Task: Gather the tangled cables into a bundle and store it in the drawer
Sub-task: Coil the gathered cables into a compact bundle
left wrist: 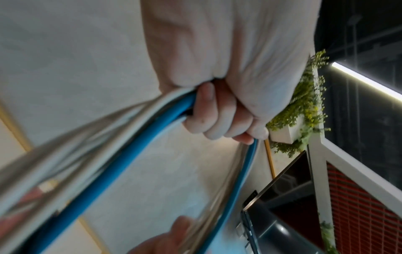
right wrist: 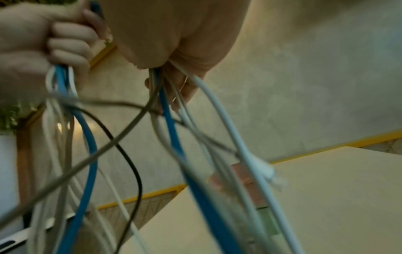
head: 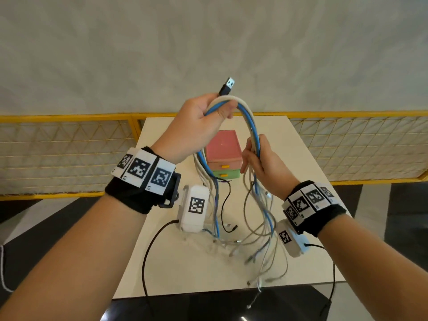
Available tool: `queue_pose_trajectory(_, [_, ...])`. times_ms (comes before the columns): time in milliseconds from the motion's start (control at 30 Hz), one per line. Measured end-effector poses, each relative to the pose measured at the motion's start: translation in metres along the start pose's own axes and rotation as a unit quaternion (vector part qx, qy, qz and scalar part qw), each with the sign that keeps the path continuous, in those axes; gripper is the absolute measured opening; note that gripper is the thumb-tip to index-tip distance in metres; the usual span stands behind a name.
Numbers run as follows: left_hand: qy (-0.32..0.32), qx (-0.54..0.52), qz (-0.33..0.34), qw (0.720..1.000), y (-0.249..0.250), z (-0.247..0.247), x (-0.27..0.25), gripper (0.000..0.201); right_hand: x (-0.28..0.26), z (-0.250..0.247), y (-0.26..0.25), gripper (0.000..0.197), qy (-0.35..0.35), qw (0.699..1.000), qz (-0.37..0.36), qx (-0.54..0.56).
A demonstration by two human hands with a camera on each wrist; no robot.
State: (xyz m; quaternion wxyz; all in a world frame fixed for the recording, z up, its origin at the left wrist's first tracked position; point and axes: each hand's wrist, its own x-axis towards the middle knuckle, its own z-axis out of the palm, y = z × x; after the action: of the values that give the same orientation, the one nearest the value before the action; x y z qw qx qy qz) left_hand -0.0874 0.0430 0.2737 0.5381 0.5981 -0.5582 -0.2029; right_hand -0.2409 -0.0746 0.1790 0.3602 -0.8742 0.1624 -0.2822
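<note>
Both my hands hold the cable bundle (head: 251,126) up above the pale table (head: 308,172).

My left hand (head: 196,126) is fisted around the top of the arch of blue, white and grey cables, a black USB plug (head: 227,86) poking up past its knuckles; my right hand (head: 259,161), lower and beside it, has fingers curled around the other leg of the loop. From both grips the loose ends hang down in a tangle, some trailing on the tabletop and over its near edge. Behind the cables, toward the table's far side, stands the small drawer unit (head: 223,149), pink on top and green below, both drawers shut with yellow pulls facing me. Yellow mesh railing (head: 64,147) runs behind the table.
</note>
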Motion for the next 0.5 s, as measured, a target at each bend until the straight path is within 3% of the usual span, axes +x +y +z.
queue_pose_trajectory(200, [0.086,-0.060,0.010,0.994,0.007,-0.013,0.010,0.027,0.006,0.006,0.034,0.009,-0.099,0.989,0.047,-0.103])
queue_pose_trajectory(333, [0.084,-0.041,0.015,0.996,0.008,-0.018,0.010,0.026,-0.003,0.011,0.064,0.005,-0.179,0.970,0.112,-0.118])
queue_pose_trajectory(433, [0.086,-0.023,0.019,0.996,0.007,-0.017,0.012,0.026,-0.004,0.013,0.077,0.016,-0.220,0.942,0.162,-0.196])
queue_pose_trajectory(500, [0.093,0.004,0.021,0.995,0.005,-0.017,0.013,0.026,-0.002,0.012,0.080,0.047,-0.247,0.913,0.162,-0.282])
